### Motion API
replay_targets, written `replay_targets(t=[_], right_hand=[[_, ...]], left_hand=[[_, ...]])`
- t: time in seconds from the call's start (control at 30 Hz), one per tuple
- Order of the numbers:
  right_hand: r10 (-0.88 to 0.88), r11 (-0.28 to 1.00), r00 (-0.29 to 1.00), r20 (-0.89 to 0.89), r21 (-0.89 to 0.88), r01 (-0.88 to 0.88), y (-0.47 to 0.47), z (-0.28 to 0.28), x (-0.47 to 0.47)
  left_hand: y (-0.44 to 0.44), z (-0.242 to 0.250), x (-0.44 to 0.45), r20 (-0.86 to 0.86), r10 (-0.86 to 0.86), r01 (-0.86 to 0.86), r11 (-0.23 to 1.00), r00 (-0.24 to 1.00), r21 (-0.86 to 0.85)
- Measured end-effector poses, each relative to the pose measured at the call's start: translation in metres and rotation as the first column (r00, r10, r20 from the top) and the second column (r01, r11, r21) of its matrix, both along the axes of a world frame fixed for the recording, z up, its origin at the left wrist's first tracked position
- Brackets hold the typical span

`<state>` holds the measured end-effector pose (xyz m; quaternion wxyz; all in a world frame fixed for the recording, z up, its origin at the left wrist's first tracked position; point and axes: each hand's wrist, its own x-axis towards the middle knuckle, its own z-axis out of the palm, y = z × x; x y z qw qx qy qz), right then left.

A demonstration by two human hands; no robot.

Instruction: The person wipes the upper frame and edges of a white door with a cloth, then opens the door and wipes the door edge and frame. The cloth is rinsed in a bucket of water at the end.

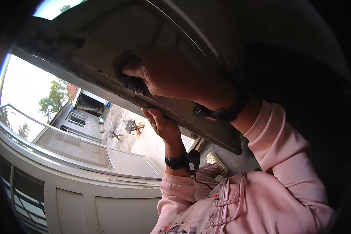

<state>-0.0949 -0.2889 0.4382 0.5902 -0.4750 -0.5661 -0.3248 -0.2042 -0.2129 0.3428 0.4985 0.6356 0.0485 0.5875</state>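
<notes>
A dark door panel (105,38) with a worn, rough edge runs diagonally across the view. My left hand (162,124) touches that edge from the bright doorway side, its fingers resting on it. Against the face of the panel, my right hand (140,73) is closed on a dark, crumpled cloth (127,65); the shadow hides part of the cloth. Black devices are strapped to both wrists, the left one (193,161) with a thin cable.
A pale panelled door (70,204) stands at lower left, with a framed screen door (76,146) beyond it. Outside are folding stools (133,126), a bucket (101,119) and a building with a barred window (76,119). My foot in a cream clog (216,162) is below the panel.
</notes>
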Motion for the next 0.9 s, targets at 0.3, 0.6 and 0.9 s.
replay_targets(t=[0.3, 0.6, 0.9], right_hand=[[0.05, 0.994, 0.998, 0.047, -0.102, -0.045, -0.011, -0.014, 0.01], [0.014, 1.0, 1.0, 0.0, -0.008, -0.014, 0.024, 0.041, 0.031], [0.042, 0.972, 0.997, 0.059, -0.233, -0.028, 0.005, -0.009, 0.033]], left_hand=[[0.001, -0.001, 0.001, 0.0, -0.047, 0.047, 0.997, 0.999, 0.053], [-0.001, -0.004, 0.001, -0.029, 0.02, -0.019, 1.0, 0.999, 0.006], [-0.004, -0.003, 0.002, -0.076, 0.125, -0.123, 0.992, 0.989, 0.032]])
